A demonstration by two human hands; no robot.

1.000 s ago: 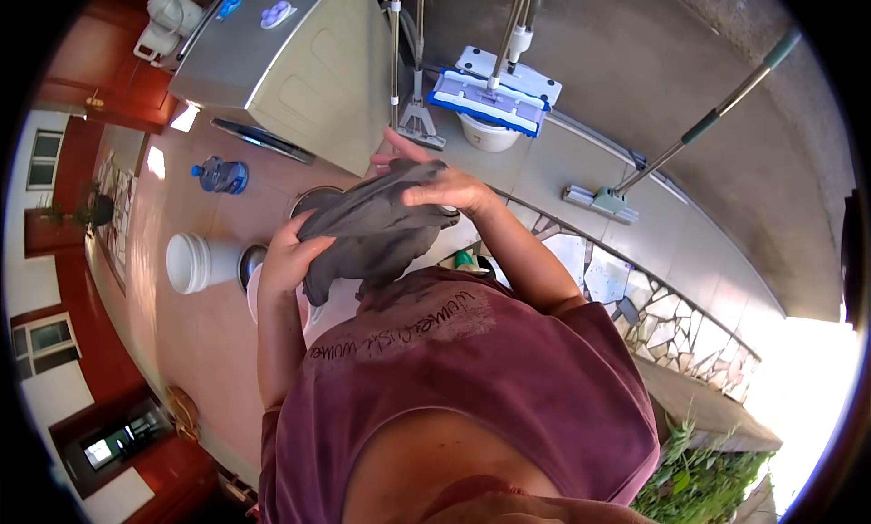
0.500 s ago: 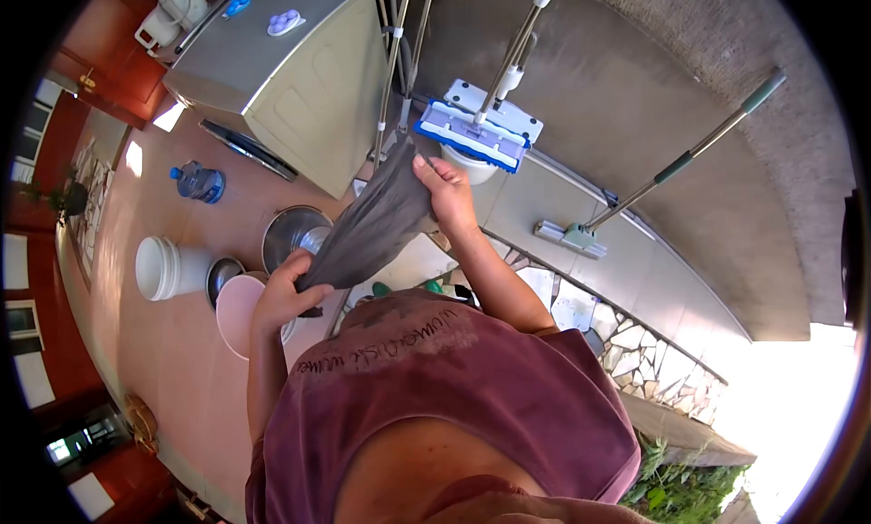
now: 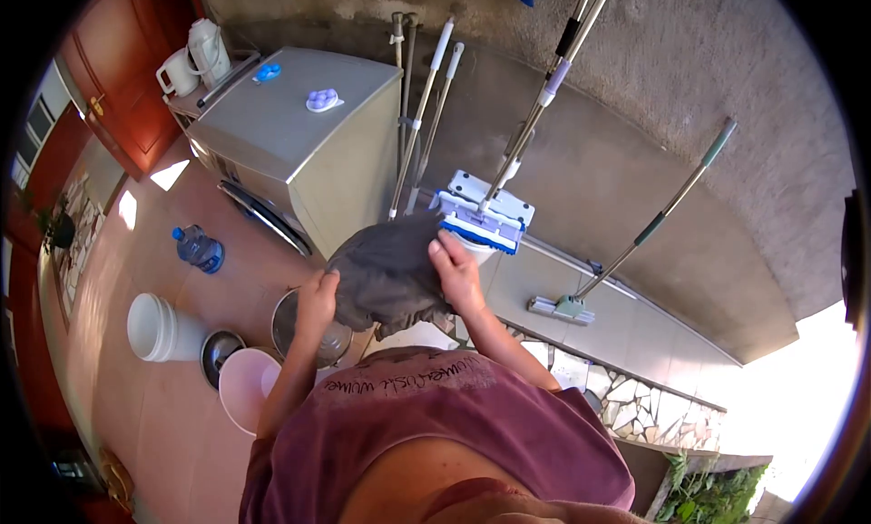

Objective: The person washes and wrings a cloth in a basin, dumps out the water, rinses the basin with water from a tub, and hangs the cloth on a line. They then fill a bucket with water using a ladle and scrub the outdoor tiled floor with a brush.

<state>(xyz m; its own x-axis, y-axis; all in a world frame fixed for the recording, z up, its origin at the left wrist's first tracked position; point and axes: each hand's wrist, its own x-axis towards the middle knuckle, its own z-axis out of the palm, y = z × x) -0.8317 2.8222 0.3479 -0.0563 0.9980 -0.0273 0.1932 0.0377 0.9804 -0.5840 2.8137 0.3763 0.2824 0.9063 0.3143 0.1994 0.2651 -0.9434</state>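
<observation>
A dark grey cloth (image 3: 386, 274), crumpled along its lower edge, is spread between my two hands in front of my chest. My left hand (image 3: 318, 302) grips its left edge with the fingers closed. At the right edge, my right hand (image 3: 455, 265) pinches the fabric, thumb on top. The fingertips behind the cloth are hidden. Just beyond my right hand is a flat mop head (image 3: 481, 223) with a blue border. Below and left of the cloth, a metal basin (image 3: 288, 324) is partly covered by my left forearm.
A washing machine (image 3: 349, 134) stands ahead on the left. On the floor at left are a water bottle (image 3: 198, 249), white buckets (image 3: 163, 329), a small metal bowl (image 3: 218, 352) and a pink bucket (image 3: 247, 388). Another mop (image 3: 567, 308) leans at the right wall.
The cloth, earlier bunched and then stretched on a slant, now hangs wider and more level between my hands. The view has tilted up, showing more of the wall and machine top.
</observation>
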